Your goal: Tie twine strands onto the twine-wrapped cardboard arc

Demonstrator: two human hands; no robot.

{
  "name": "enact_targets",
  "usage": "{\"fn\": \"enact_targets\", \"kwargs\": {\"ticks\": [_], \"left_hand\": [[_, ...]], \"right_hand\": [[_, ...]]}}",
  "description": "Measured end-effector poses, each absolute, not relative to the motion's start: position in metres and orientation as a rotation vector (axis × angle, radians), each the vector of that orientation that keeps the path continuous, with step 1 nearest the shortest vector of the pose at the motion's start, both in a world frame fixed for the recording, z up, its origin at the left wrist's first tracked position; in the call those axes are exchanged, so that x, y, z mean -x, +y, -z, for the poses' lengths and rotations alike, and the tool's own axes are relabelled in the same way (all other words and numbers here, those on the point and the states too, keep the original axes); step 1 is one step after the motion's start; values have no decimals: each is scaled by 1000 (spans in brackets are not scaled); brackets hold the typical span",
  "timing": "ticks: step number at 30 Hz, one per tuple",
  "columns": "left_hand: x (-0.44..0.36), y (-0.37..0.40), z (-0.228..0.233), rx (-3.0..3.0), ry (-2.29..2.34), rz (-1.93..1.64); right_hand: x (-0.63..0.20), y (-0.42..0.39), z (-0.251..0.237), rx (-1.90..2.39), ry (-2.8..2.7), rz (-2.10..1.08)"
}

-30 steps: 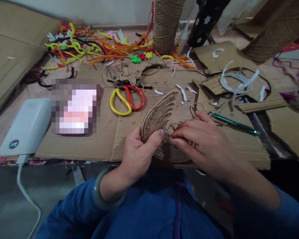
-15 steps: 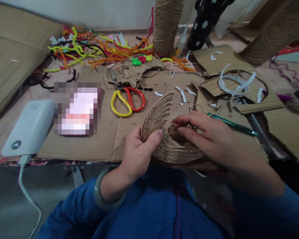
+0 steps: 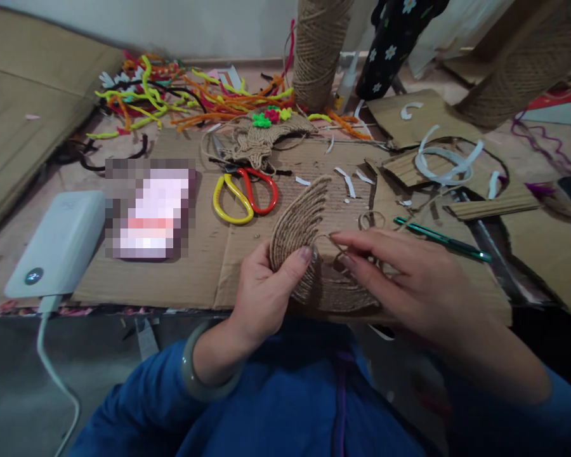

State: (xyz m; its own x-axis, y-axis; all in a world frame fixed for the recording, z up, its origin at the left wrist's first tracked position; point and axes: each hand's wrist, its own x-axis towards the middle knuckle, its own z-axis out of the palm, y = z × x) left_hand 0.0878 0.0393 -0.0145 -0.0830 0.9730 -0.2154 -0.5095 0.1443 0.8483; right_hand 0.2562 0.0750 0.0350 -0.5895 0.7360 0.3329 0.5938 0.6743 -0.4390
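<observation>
The coiled jute piece point(image 3: 299, 235) is pinched upright in the left hand point(image 3: 261, 292), so its loose twine end point(image 3: 335, 244) is gripped by the right hand point(image 3: 409, 279) fingertips.

Single head-mounted view, looking forward and steeply down from above the person's lap. Close range: left hand point(image 3: 259, 292) and right hand point(image 3: 409, 285) sit low-centre, blue sleeves at the bottom edge. Cardboard sheet point(image 3: 195, 254) fills mid-frame; the wall is along the top. Wide-angle, edges bowed.
</observation>
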Motion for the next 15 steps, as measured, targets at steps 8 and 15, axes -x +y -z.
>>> {"fn": "enact_targets", "kwargs": {"ticks": [8,15], "left_hand": [[-87,40,18,-650,966,-1402],[-86,37,18,-643,1009,-1377]], "right_hand": [[-248,67,-33,887,-2456,-45],[-242,63,-32,908,-2449,84]]}}
